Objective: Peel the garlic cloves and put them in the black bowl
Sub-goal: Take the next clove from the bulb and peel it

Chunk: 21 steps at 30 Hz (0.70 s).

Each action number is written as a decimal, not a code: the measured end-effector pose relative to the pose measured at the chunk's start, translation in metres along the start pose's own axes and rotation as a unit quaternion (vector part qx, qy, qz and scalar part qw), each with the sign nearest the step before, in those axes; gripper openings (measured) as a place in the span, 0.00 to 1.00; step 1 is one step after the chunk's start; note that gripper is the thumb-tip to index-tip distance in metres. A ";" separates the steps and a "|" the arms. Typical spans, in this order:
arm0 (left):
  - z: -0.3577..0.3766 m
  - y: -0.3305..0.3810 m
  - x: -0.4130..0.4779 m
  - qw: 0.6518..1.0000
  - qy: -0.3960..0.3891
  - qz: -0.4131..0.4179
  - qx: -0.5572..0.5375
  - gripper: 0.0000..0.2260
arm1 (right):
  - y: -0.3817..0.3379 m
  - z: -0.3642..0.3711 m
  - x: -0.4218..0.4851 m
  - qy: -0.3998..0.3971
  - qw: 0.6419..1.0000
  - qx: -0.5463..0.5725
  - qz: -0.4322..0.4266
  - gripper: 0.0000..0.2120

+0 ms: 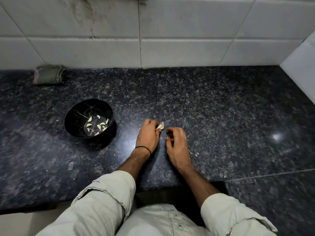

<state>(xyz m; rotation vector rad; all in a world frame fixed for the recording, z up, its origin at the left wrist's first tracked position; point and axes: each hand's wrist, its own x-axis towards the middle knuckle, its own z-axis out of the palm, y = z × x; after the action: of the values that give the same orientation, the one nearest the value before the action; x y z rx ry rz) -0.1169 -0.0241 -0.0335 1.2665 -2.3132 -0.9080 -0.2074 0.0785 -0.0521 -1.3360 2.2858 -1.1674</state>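
Garlic clove (160, 126) pinched in left hand (147, 136) grip — right hand (176, 142) curled, grip unclear; black bowl (75, 114) holds peeled cloves (99, 126).

On the counter (221, 108) the bowl (76, 113), with peeled cloves (98, 125) in it, sits left of both hands, the left hand (147, 136) pinches a garlic piece (160, 126) just left of the right hand (177, 143), and a folded cloth (49, 74) lies behind the bowl against the tiled wall (170, 31).
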 end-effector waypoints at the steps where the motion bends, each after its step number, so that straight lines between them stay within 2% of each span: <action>1: 0.000 0.001 0.001 1.000 0.002 0.004 0.002 0.04 | 0.000 0.000 0.000 0.000 1.000 0.005 0.000 0.11; 7: 0.005 -0.001 0.000 0.999 0.003 -0.005 -0.047 0.03 | 0.004 -0.001 0.003 0.003 0.997 0.069 0.023 0.10; 12: 0.011 -0.001 -0.009 0.998 -0.018 -0.001 -0.064 0.06 | 0.004 -0.008 0.004 -0.004 0.990 0.137 0.020 0.17; 16: 0.009 0.000 -0.009 0.997 -0.027 -0.001 -0.069 0.05 | 0.007 -0.006 0.005 -0.001 0.991 0.135 -0.008 0.07; 18: 0.008 0.003 -0.010 0.992 -0.026 -0.035 -0.117 0.04 | 0.007 -0.008 0.005 0.004 0.987 0.161 0.008 0.04; 21: 0.010 0.005 -0.011 0.974 -0.024 -0.086 -0.208 0.03 | 0.006 -0.013 0.005 0.014 0.975 0.219 0.026 0.05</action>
<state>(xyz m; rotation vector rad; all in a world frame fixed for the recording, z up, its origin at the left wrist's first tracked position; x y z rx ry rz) -0.1196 -0.0089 -0.0375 1.2779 -1.9245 -1.4061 -0.2208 0.0828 -0.0474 -1.0885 1.9099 -1.5615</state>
